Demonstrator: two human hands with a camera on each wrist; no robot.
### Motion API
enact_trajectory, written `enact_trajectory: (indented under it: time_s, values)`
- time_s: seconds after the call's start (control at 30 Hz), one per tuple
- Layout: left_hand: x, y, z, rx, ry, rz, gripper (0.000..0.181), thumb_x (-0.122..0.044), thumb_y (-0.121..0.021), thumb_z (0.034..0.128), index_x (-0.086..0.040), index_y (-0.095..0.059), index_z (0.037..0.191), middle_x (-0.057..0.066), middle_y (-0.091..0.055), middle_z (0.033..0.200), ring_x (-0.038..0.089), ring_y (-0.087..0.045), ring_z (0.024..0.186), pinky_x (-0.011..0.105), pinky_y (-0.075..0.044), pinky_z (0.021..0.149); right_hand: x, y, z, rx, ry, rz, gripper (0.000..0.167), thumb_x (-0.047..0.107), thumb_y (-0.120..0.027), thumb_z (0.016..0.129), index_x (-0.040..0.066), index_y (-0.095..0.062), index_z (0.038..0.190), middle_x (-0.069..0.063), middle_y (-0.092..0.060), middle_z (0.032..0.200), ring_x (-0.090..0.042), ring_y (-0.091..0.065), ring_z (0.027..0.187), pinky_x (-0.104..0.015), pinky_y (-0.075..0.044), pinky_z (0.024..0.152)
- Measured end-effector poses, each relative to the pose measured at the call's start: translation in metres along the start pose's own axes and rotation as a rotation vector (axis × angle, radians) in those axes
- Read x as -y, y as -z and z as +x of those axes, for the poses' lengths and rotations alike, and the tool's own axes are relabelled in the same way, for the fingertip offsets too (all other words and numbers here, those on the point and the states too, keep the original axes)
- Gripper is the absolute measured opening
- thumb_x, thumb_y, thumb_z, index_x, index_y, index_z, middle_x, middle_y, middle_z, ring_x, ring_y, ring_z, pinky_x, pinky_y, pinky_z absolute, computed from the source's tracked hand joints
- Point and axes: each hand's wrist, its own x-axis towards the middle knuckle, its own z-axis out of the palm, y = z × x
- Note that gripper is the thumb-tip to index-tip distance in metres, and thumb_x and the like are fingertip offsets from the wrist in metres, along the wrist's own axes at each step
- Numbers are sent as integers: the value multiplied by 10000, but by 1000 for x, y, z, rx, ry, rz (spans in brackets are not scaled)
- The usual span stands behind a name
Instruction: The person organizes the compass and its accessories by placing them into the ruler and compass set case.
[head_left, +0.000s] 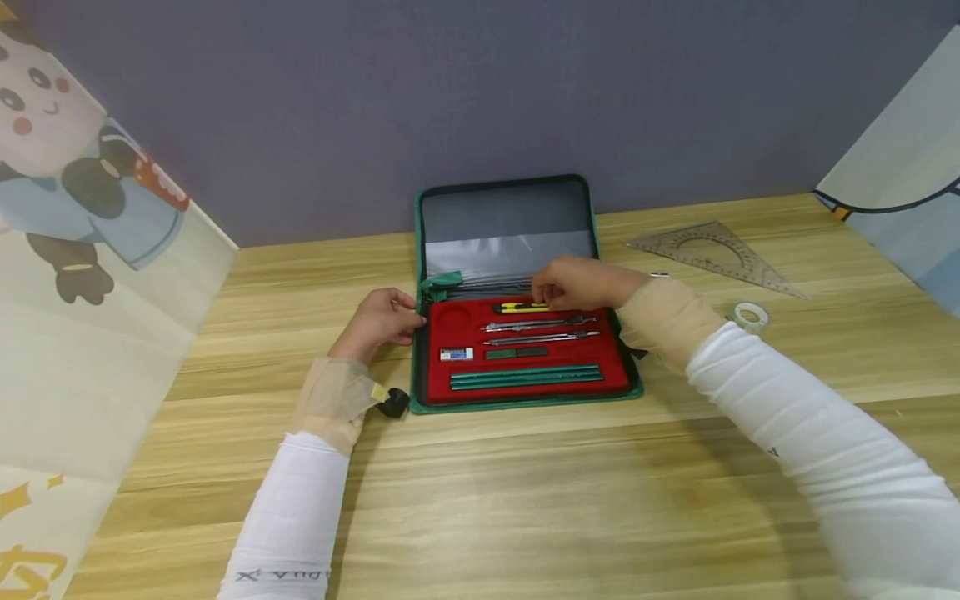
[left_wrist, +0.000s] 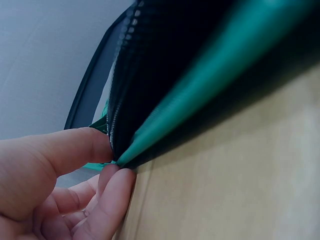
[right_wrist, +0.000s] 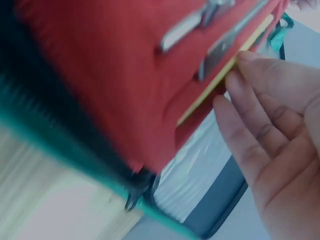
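Observation:
A green zippered case (head_left: 525, 407) lies unfolded on the table, its lid leaning back. Its red tray (head_left: 615, 367) holds a yellow utility knife (head_left: 513, 308), two silver compass-like tools (head_left: 542, 339), an eraser (head_left: 456, 354), a small dark-green piece (head_left: 516, 353) and green pencils (head_left: 525, 377). My left hand (head_left: 382, 321) pinches the case's left edge; the left wrist view shows thumb and fingers at the zipper edging (left_wrist: 112, 125). Over the tray's back edge, my right hand (head_left: 576, 283) pinches the knife's right end, its thumb on the yellow body (right_wrist: 207, 92).
To the right of the case lie a clear set square (head_left: 723, 258), a roll of tape (head_left: 750, 316) and a small metal object (head_left: 658, 275). A grey-blue panel (head_left: 510, 100) rises behind the table (head_left: 510, 500).

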Motion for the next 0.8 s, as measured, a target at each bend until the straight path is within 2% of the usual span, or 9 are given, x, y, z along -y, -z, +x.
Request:
enact_trajectory:
  time_s: [0.1, 0.3, 0.5, 0.57, 0.7, 0.77, 0.8]
  values:
    - [0, 0, 0, -1, 3, 0, 360, 7, -634, 851, 85, -470, 1162, 113, -571, 935, 117, -561, 663, 240, -547, 594, -9, 5, -9, -29, -12, 4, 129, -56, -598, 855, 10, -653, 951, -113, -661, 924, -251, -622, 847, -410, -521, 761]
    - [0, 0, 0, 1, 5, 6, 358, 4, -636, 851, 79, -470, 1160, 122, -570, 949, 123, -560, 671, 245, -549, 600, -29, 17, -34, -81, -84, 29, 137, -70, -609, 848, -12, -639, 969, -137, -649, 938, -272, -611, 856, -436, -510, 771]
    - [2, 2, 1, -2, 8, 15, 361, 3, -635, 850, 74, -472, 1163, 130, -569, 962, 123, -561, 672, 241, -549, 594, -50, 22, -49, -143, -123, -46, 113, -86, -605, 800, -44, -630, 902, -159, -646, 846, -300, -613, 787, -455, -511, 723]
    - [2, 3, 1, -2, 7, 17, 359, 2, -634, 851, 75, -472, 1163, 134, -569, 963, 123, -563, 671, 243, -550, 595, -56, 22, -54, -152, -179, -52, 117, -81, -601, 783, -70, -625, 897, -188, -641, 842, -321, -608, 786, -472, -505, 723]
    - [3, 3, 1, -6, 12, 20, 353, 2, -633, 852, 72, -474, 1159, 133, -569, 962, 123, -563, 671, 243, -551, 594, -62, 22, -62, -129, -350, -96, 154, -28, -600, 784, -103, -606, 919, -221, -625, 875, -322, -589, 795, -488, -493, 732]
    - [3, 3, 2, -9, 15, 21, 350, 4, -633, 852, 72, -475, 1157, 131, -572, 961, 121, -564, 668, 241, -550, 591, -63, 22, -65, -125, -433, -122, 93, 2, -590, 788, -87, -564, 794, -170, -565, 738, -264, -522, 673, -442, -471, 662]
    - [3, 3, 2, -10, 17, 21, 348, 4, -634, 852, 69, -477, 1155, 127, -572, 959, 120, -563, 667, 239, -549, 589, -64, 21, -66, -124, -477, -129, 118, 22, -586, 791, -65, -532, 733, -137, -525, 683, -241, -483, 631, -423, -455, 636]
